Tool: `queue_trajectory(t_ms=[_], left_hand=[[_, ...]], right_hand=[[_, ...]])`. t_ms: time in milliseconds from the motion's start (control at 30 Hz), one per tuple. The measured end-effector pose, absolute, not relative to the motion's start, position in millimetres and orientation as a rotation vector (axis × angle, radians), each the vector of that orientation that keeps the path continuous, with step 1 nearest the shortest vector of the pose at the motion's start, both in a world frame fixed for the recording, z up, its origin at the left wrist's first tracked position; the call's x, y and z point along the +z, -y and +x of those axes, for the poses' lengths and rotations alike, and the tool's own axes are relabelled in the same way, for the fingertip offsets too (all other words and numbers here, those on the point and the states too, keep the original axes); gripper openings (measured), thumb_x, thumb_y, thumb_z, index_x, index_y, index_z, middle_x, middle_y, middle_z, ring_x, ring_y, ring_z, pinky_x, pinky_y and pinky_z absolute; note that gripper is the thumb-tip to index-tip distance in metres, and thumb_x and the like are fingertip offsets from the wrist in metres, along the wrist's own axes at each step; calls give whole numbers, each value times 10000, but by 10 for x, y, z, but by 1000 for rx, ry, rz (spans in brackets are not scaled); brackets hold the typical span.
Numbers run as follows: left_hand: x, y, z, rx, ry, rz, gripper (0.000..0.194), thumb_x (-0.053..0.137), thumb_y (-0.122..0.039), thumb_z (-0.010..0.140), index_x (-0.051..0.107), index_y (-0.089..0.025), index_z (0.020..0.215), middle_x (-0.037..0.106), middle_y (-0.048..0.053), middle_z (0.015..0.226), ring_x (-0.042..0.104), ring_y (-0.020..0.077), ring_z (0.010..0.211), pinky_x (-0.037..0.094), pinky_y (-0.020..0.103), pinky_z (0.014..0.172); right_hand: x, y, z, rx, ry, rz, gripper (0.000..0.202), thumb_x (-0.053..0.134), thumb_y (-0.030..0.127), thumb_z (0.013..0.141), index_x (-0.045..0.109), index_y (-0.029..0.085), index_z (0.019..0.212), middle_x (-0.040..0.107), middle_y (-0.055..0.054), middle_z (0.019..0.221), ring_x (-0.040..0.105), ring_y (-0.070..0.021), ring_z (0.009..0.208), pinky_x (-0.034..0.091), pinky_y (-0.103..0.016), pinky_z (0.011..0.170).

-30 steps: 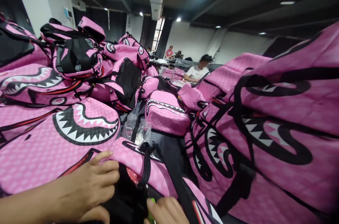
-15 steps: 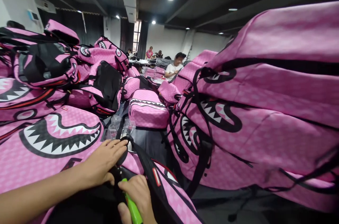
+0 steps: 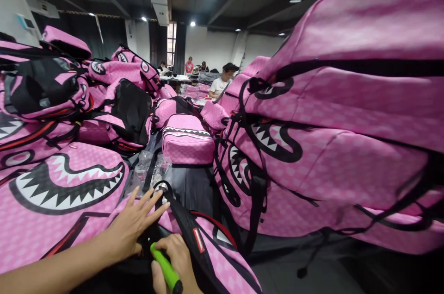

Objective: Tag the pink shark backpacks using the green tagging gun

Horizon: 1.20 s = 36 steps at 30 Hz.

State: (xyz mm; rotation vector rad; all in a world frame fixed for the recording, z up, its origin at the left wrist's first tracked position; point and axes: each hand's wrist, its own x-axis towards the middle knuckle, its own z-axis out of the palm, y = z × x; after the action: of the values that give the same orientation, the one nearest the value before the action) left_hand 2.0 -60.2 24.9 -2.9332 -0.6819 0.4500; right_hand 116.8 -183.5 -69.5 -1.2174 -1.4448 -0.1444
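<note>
My left hand (image 3: pixel 133 224) lies palm down with its fingers spread over the pink and black backpack (image 3: pixel 227 257) in front of me, fingertips beside its black top loop. Just to the right and nearer, my right hand (image 3: pixel 180 257) is wrapped round a bright green tool (image 3: pixel 166 267) with a black end. The tool's far tip is lost in the dark part of the bag, so its exact kind cannot be made out. A large pink bag with a shark-mouth print (image 3: pixel 71 183) lies to the left of my left hand.
Tall stacked pink bags (image 3: pixel 333 155) rise on the right. More bags, including one with a black back (image 3: pixel 130 113), are heaped on the left. Ahead are a small pink bag (image 3: pixel 189 143) and clear plastic wrapping (image 3: pixel 142 169). Beyond sits a person in a white shirt (image 3: pixel 218 85).
The fingers of my left hand have spread wider. My right hand still grips the green tool, which has turned so that its black end shows. The whole view has shifted slightly.
</note>
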Motion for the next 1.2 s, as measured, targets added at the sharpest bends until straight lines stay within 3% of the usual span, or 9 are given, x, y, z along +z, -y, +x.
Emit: queue_trajectory(t_ms=[100,167,300,367,433,500,800,1200], left_hand=[[107,467,-45,257,550,-2974,1138,743,-148,663,108,-284,1597,125,135,1665,235,350,1511,225,622,1196],[54,398,-98,146,462,-2993,1114,706,-125,684,88,-270,1599,166,131,1661,287,337,1487,287,589,1171],[136,455,-178,-36,582,-2965,1021,751,-241,747,170,-261,1587,174,140,1659,224,361,1497,191,620,1180],[190,483,-154,-65,732,-2915,1023,800,-360,739,221,-242,1574,164,168,1654,208,398,1485,198,624,1160],[196,463,-92,11,775,-2919,1003,804,-405,744,248,-243,1563,219,169,1633,359,388,1385,338,537,1077],[160,427,-21,75,798,-2909,962,788,-412,760,274,-233,1552,298,161,1594,468,352,1255,398,466,989],[10,319,124,108,773,-2878,887,728,-416,794,306,-183,1540,438,149,1451,484,300,1124,381,416,910],[2,242,126,115,728,-2930,696,631,-250,868,358,-139,1499,538,139,1299,517,290,1088,381,393,871]], right_hand=[[-663,1787,1240,-91,1524,-1236,207,535,259,751,592,213,945,640,-21,765,618,-181,682,483,-303,582],[-559,1813,1303,37,1595,-1278,219,565,290,808,623,211,1004,668,-29,815,631,-183,735,506,-312,637],[-332,1916,1414,223,1693,-1245,286,571,423,928,659,211,1100,721,-49,899,654,-186,790,531,-336,735],[-308,1914,1484,353,1704,-1306,225,567,307,940,662,224,1126,733,-50,977,673,-178,867,538,-329,791],[-332,1889,1563,453,1703,-1394,225,558,247,929,643,215,1135,728,-58,1015,683,-179,902,545,-326,815],[-345,1872,1650,509,1713,-1468,217,571,253,917,630,204,1119,726,-64,1011,694,-186,898,557,-324,811],[-182,1611,1870,713,1966,-1525,230,640,322,908,729,229,1099,763,-56,1053,724,-211,942,583,-367,854],[-256,1564,1563,454,1953,-1581,196,634,283,907,711,206,1069,769,-45,975,711,-198,861,520,-389,832]])
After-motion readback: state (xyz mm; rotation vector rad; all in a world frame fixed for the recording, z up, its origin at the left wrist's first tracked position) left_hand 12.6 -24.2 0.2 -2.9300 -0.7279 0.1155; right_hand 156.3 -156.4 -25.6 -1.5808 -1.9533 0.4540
